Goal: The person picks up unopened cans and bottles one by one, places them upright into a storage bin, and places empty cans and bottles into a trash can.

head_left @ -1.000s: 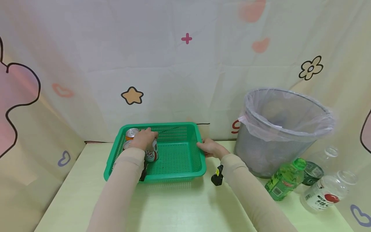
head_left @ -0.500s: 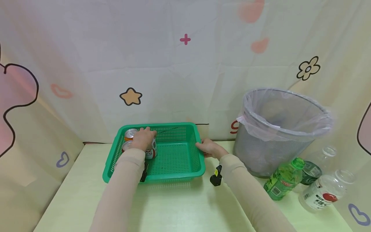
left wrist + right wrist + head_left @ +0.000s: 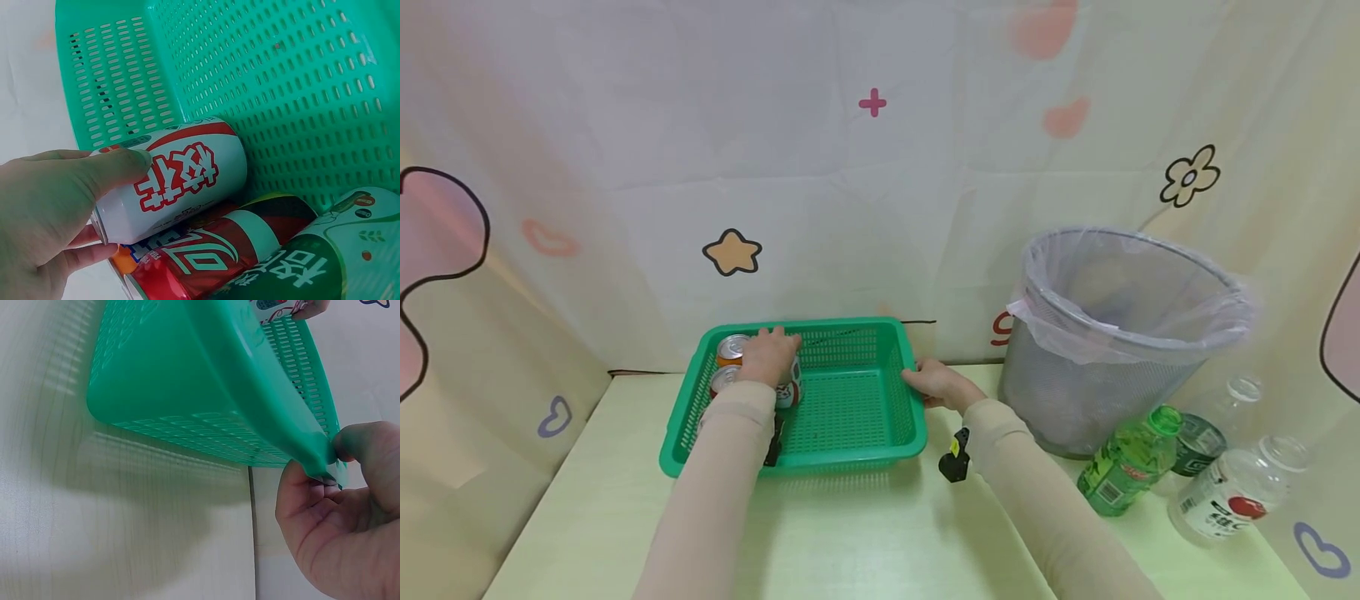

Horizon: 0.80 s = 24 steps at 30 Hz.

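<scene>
In the left wrist view, my left hand [image 3: 69, 194] grips a white drink can [image 3: 181, 178] with red lettering, thumb on top and fingers beneath. That can lies tilted inside the green plastic basket [image 3: 850, 460], beside a red can [image 3: 187, 265] and a green-and-white can [image 3: 312, 269]. From the head view, my left hand [image 3: 767, 360] covers much of it; an orange can [image 3: 730, 350] shows behind. On the basket's right end, my right hand [image 3: 942, 383] pinches the rim between thumb and fingers, as the right wrist view confirms for the right hand [image 3: 337, 519].
A mesh bin [image 3: 1075, 392] with a clear liner stands to the right of the basket. Beside it are a green bottle [image 3: 1127, 462], a clear bottle with a dark label [image 3: 1198, 442] and another with a white label [image 3: 1232, 500]. A patterned curtain [image 3: 820, 208] hangs behind the table [image 3: 850, 533].
The white can in my left hand has shifted slightly toward the basket's back. My right hand keeps its place on the rim. The whole head view has drifted a little.
</scene>
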Each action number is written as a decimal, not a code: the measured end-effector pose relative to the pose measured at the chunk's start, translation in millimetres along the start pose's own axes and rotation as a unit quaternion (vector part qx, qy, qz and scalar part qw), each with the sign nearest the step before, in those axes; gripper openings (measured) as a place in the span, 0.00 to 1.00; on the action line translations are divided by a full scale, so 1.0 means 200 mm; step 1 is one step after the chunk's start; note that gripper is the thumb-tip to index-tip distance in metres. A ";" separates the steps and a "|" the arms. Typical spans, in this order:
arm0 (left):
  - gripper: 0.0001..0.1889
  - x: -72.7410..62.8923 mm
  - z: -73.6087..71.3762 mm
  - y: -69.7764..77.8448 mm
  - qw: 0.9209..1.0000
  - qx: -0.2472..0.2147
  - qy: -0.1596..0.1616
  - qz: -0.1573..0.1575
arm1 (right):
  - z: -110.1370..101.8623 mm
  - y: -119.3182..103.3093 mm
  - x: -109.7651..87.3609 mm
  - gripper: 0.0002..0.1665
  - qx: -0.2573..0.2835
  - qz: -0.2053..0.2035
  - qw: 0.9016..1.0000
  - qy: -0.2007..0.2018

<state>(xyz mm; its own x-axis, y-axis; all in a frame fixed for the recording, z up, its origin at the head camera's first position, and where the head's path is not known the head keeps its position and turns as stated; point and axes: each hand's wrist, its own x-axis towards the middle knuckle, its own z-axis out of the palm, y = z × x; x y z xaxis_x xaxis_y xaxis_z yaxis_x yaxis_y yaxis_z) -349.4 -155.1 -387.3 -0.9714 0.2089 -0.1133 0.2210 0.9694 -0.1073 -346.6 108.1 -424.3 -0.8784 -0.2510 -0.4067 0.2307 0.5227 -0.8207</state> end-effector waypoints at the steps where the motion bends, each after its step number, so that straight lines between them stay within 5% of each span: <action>1: 0.28 0.00 0.00 0.00 1.000 0.001 -0.001 0.000 | 0.00 0.00 0.00 0.23 -0.001 -0.001 1.000 -0.001; 24: 0.25 0.08 0.05 -0.03 1.000 -0.004 0.016 -0.007 | 0.00 0.01 0.00 0.23 0.012 0.000 1.000 0.000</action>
<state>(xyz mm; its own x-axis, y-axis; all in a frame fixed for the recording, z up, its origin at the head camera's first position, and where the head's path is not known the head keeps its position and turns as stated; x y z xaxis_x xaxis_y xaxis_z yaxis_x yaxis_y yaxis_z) -366.3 -159.3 -398.2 -0.9768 0.1983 -0.0808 0.2059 0.9734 -0.1005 -345.9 109.2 -424.7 -0.8782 -0.2517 -0.4068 0.2406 0.5025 -0.8304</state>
